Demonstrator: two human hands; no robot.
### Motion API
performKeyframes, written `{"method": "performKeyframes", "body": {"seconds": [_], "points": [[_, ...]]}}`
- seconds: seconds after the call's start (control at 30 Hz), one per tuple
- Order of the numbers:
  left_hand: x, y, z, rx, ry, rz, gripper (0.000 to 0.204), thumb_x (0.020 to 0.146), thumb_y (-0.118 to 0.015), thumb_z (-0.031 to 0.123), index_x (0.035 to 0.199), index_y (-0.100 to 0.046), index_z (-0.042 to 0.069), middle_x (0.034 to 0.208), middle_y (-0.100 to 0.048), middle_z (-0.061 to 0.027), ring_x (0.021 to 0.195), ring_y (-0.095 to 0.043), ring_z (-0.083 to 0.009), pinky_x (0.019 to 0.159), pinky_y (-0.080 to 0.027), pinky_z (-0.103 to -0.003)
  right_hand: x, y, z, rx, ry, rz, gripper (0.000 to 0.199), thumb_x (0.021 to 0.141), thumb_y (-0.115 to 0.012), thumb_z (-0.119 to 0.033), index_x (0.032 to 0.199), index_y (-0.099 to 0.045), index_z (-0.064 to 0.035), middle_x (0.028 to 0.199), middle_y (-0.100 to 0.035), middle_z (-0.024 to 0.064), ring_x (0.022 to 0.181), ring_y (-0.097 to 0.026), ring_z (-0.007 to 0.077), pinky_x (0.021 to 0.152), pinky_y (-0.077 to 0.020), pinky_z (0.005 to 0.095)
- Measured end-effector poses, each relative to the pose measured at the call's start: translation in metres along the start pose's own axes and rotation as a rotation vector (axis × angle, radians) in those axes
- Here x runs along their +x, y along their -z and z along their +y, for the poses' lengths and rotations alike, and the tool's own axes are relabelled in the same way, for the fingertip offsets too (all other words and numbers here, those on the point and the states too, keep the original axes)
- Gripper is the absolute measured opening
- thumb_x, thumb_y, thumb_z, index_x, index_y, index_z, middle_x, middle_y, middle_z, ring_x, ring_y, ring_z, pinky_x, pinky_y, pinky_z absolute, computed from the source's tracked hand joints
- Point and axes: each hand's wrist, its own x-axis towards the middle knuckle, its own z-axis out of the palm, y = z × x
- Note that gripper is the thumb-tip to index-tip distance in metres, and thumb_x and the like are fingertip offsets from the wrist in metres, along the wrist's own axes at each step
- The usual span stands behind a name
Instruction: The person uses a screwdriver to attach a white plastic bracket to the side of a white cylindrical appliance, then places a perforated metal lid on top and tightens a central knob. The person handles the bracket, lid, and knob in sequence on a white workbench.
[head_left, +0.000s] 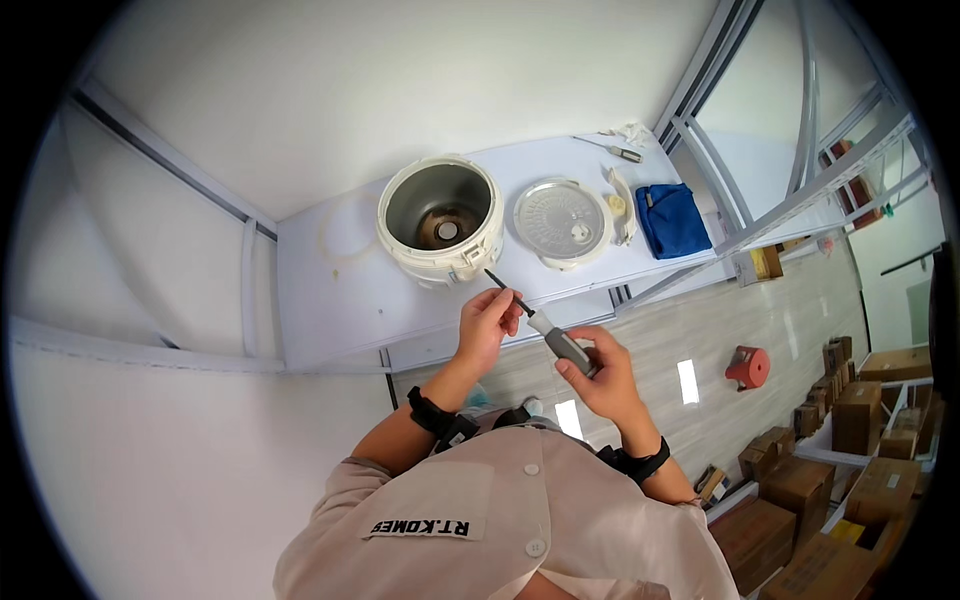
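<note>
In the head view, your right hand (600,370) wraps the grey handle of a screwdriver (566,350), and your left hand (488,322) pinches its dark shaft, the tip near the cooker's front rim. The round, cream cooker body (432,262) stands on the white table (335,300), its grey metal interior stained brown at the base. Right of it lie a ribbed, translucent disc-shaped lid (560,220), a curved cream strip (622,205), a folded blue cloth (673,222) and, behind these, another screwdriver (622,153). Metal framing (770,222) runs past the table's right end, before cardboard boxes (800,485) and a red stool (748,368).
</note>
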Motion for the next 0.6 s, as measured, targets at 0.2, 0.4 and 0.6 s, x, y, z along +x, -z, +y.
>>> {"method": "performKeyframes", "body": {"seconds": [0.2, 0.4, 0.6], "points": [[-0.017, -0.003, -0.011, 0.173, -0.049, -0.013, 0.023, 0.105, -0.062, 0.022, 0.102, -0.069, 0.001, 0.079, -0.066, -0.0032, 0.062, -0.059, -0.0111, 0.057, -0.046, -0.026, -0.021, -0.007, 0.0, 0.147, -0.149, -0.127, 0.042, 0.097, -0.071, -0.01, 0.135, -0.053, -0.0038, 0.101, -0.067, 0.0068, 0.065, -0.057, 0.0093, 0.06, -0.0459, 0.0265], [-0.041, -0.006, 0.002, 0.379, -0.02, -0.093, 0.025, 0.106, -0.061, 0.021, 0.118, -0.067, 0.0, 0.093, -0.07, -0.0053, 0.077, -0.07, -0.0138, 0.066, -0.056, -0.027, -0.022, -0.018, -0.014, 0.128, -0.206, -0.097, 0.04, 0.101, -0.066, -0.012, 0.138, -0.055, -0.0032, 0.099, -0.069, 0.0077, 0.07, -0.057, 0.0127, 0.066, -0.0476, 0.0287], [-0.03, 0.024, 0.006, 0.322, 0.156, -0.221, 0.034, 0.105, -0.065, 0.026, 0.125, -0.066, -0.002, 0.103, -0.072, -0.008, 0.085, -0.073, -0.0158, 0.073, -0.059, -0.028, -0.017, -0.043, -0.008, 0.13, -0.183, -0.014, 0.039, 0.099, -0.068, -0.013, 0.136, -0.057, -0.0036, 0.097, -0.07, 0.0072, 0.072, -0.057, 0.0123, 0.067, -0.048, 0.0294]]}}
